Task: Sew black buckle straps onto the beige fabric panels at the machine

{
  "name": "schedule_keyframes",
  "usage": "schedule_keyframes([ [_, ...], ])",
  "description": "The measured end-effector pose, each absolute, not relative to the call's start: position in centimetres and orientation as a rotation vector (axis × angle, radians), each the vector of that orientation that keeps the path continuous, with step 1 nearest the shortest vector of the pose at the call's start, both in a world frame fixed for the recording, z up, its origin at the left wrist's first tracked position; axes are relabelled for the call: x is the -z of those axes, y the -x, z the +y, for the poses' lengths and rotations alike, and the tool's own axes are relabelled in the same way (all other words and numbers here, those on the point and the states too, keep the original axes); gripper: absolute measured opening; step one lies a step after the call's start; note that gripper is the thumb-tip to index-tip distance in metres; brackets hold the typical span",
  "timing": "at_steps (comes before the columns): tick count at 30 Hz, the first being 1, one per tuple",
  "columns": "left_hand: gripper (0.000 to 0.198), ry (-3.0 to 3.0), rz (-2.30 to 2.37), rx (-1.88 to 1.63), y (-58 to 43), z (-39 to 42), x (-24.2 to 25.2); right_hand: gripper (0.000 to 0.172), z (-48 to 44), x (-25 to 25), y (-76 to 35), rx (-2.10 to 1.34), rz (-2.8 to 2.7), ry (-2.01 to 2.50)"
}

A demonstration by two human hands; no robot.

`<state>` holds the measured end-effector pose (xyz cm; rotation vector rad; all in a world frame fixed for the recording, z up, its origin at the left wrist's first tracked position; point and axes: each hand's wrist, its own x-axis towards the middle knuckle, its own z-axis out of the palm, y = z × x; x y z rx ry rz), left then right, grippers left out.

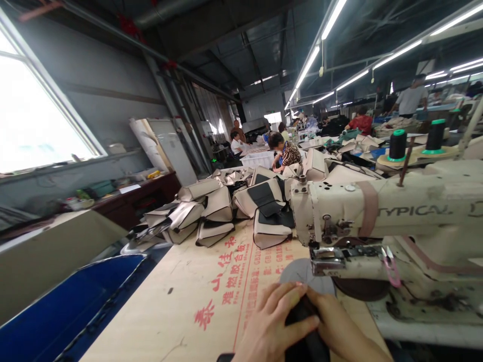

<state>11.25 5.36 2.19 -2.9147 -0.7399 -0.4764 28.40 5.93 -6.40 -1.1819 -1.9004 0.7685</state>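
Observation:
At the bottom centre, my left hand (269,322) bends its fingers over a black piece (302,322), above the plywood board's near part. My right hand (335,322) is on the other side of that piece, its fingers tucked behind it and partly hidden. The two hands nearly meet at the fingertips. A grey round plate (304,271) lies just beyond them. Close by on the right stands a cream sewing machine (339,206), with small pink-handled snips (392,266) hanging at its lower arm.
A plywood board (181,296) with red print spreads left of the hands. Beige and black bag pieces (217,203) are heaped beyond it. A blue-lined bin (83,301) stands lower left. Thread cones (397,146) rise behind the machine. Several people work farther back, one in patterned clothes (291,153).

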Motion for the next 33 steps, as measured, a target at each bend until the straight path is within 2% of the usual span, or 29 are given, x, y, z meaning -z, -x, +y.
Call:
schedule_keyframes([
  [2,0.055,2.854,-0.823,0.510,-10.1,4.7,-1.4,0.058,5.6,6.4,-28.4,-0.787,-1.937,1.181],
  [5,0.058,2.743,-1.383,0.630,-8.9,3.4,0.0,0.061,5.0,5.7,-28.8,-0.772,-1.969,1.236],
  [8,0.053,2.835,-1.843,0.401,-8.8,3.5,-0.1,0.069,4.9,3.7,-30.4,-0.746,-2.095,1.234],
  [12,0.058,2.972,-1.806,0.136,-9.9,5.8,-2.3,0.081,5.9,0.8,-33.5,-0.687,-2.344,1.133],
  [15,0.045,3.072,-1.747,0.085,-10.8,7.4,-3.2,0.079,6.4,1.2,-34.5,-0.650,-2.348,1.207],
  [17,0.037,3.140,-1.794,0.127,-11.4,7.7,-3.1,0.078,6.3,2.6,-34.3,-0.618,-2.291,1.326],
  [23,0.045,3.077,-1.897,0.459,-15.3,6.6,-2.6,0.084,5.7,5.8,-32.6,-0.642,-2.233,1.495],
  [25,0.035,2.977,-1.988,0.503,-16.5,6.4,-2.4,0.084,5.6,6.1,-32.5,-0.678,-2.188,1.510],
  [28,0.020,2.967,-2.002,0.619,-16.7,6.6,-1.8,0.073,5.0,7.0,-32.8,-0.718,-2.105,1.412],
  [30,0.028,2.989,-1.951,0.664,-15.9,6.8,-1.3,0.058,4.0,7.8,-33.2,-0.706,-2.065,1.322],
  [33,0.038,3.071,-1.700,0.463,-14.9,7.1,-0.9,0.032,2.3,8.7,-33.9,-0.636,-2.006,1.271],
])
